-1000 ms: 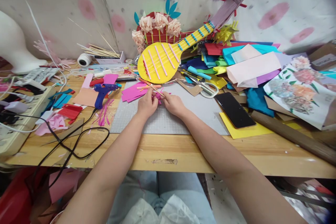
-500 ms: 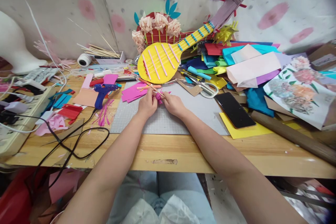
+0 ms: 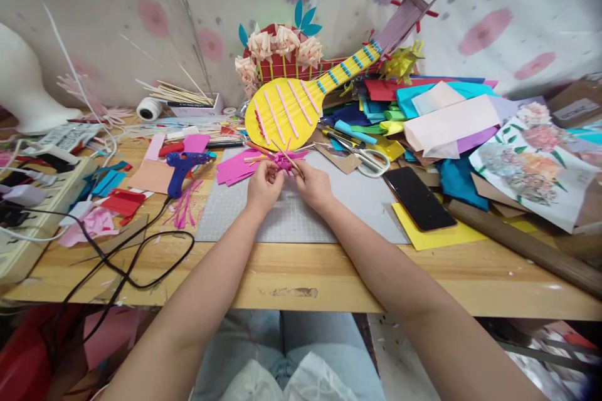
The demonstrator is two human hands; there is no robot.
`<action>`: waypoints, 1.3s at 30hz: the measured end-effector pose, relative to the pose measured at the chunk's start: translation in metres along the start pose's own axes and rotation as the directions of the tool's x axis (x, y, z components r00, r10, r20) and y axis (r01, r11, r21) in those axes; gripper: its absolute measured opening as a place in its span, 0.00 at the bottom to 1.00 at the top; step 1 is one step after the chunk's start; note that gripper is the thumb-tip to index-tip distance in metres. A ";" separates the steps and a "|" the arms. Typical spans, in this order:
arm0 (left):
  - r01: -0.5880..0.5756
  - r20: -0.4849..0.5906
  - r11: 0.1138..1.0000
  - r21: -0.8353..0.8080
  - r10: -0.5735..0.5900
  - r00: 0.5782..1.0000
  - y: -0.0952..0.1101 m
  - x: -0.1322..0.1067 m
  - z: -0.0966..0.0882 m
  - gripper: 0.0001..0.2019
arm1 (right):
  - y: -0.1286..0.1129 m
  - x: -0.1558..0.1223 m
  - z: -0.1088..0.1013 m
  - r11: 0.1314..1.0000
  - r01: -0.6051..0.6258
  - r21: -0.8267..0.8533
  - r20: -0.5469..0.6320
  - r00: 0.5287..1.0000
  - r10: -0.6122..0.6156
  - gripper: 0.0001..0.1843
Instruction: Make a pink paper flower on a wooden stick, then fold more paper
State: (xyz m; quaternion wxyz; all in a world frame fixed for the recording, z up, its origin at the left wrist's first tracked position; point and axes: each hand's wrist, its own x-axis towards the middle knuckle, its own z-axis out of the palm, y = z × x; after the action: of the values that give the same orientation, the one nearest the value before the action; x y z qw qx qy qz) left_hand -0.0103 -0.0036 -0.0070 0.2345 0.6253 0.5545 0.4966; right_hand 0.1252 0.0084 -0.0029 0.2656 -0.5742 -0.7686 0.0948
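Over the grey cutting mat (image 3: 230, 216), my two hands meet at a small magenta paper flower (image 3: 283, 161) with fringed petals. My left hand (image 3: 264, 185) pinches the flower's near left edge between thumb and fingers. In my right hand (image 3: 312, 183) is a thin wooden stick (image 3: 288, 156), its tip pointing up and left across the flower. The fingers partly hide the flower's lower side. Flat magenta paper pieces (image 3: 235, 168) lie on the mat just left of my hands. Behind them leans a yellow paper lute (image 3: 282, 116) with pink strips.
A blue glue gun (image 3: 181, 169) with a black cord stands at the left, near a power strip (image 3: 42, 225). White-handled scissors (image 3: 374, 163), a phone (image 3: 420, 197) on yellow paper and a wooden rod (image 3: 517, 241) lie to the right. Coloured paper (image 3: 451, 122) is heaped behind.
The flower shows wider and more open between my fingers. The stick in my right hand has swung to a steeper angle across it. The view has shifted slightly.
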 end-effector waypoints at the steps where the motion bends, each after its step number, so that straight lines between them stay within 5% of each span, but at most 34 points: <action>1: 0.018 0.009 1.000 -0.017 -0.018 1.000 0.001 -0.001 0.001 0.07 | -0.001 0.000 0.000 1.000 0.007 -0.005 0.013 1.000 -0.007 0.18; 5: 0.052 0.009 0.996 0.074 -0.053 0.999 0.003 -0.003 0.004 0.11 | -0.003 -0.001 0.001 0.999 0.034 0.005 0.069 0.997 -0.035 0.19; 14: 0.008 0.037 0.903 0.429 -0.026 0.999 -0.001 0.001 -0.002 0.03 | -0.004 -0.002 0.003 0.992 -0.028 0.124 0.055 0.998 0.022 0.16; 20: -0.165 0.156 0.856 0.489 0.100 0.983 -0.002 0.001 -0.001 0.04 | -0.003 0.004 -0.001 0.946 -0.163 0.280 0.054 0.987 0.154 0.13; 25: -0.187 0.161 0.853 0.486 0.123 0.979 -0.007 0.002 -0.003 0.05 | 0.006 0.010 -0.004 0.882 -0.187 0.432 0.101 0.982 0.159 0.18; 33: -0.218 0.203 0.830 0.514 0.130 0.971 -0.007 0.004 -0.006 0.06 | -0.004 0.006 -0.018 0.978 -0.158 0.135 -0.037 0.986 0.165 0.15; 39: -0.221 0.202 0.820 0.528 0.132 0.971 -0.007 0.004 -0.005 0.05 | -0.003 0.007 -0.011 0.987 -0.059 0.149 0.010 0.998 0.058 0.13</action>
State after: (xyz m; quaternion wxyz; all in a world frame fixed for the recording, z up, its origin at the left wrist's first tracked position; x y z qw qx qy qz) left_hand -0.0187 0.0010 -0.0092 0.0420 0.7517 0.5924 0.2869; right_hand 0.1271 0.0119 0.0094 0.3029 -0.5748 -0.7429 0.1612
